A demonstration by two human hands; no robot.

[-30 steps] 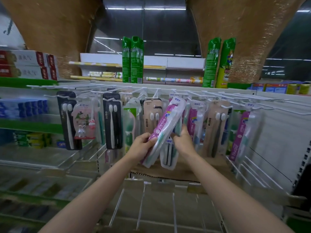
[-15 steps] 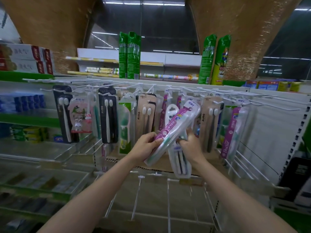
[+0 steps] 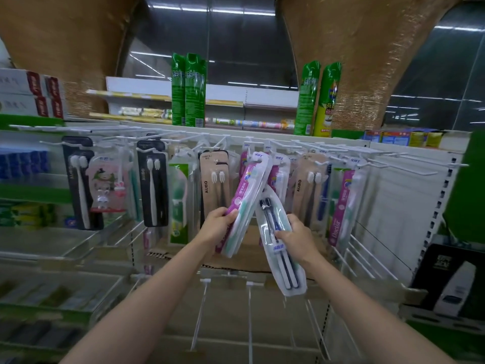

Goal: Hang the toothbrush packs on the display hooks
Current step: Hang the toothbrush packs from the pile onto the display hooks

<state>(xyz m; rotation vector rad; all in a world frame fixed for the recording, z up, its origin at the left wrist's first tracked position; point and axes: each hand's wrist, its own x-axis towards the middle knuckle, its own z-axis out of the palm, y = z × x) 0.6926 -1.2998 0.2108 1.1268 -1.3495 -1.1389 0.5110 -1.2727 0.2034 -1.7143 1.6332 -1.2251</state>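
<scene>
My left hand (image 3: 219, 227) grips the lower part of a purple-and-clear toothbrush pack (image 3: 249, 195), tilted with its hang hole up near the white display hooks (image 3: 252, 144). My right hand (image 3: 298, 239) holds a clear pack with dark-handled toothbrushes (image 3: 282, 261), lower and to the right, its top end leaning against the purple pack. Several other packs hang in a row on the hooks behind, among them beige AUBO packs (image 3: 214, 185) and black ones (image 3: 152, 182).
Bare white hooks (image 3: 409, 164) stick out at the right over a white pegboard panel (image 3: 399, 219). More hooks (image 3: 200, 311) jut out below my arms. Green spray cans (image 3: 187, 90) stand on top of the rack. Shelves with boxed goods (image 3: 29, 90) are at the left.
The camera has closed in on the rack. My right hand has drawn the clear pack down and apart from the purple pack. The purple pack's top has risen slightly toward the hooks.
</scene>
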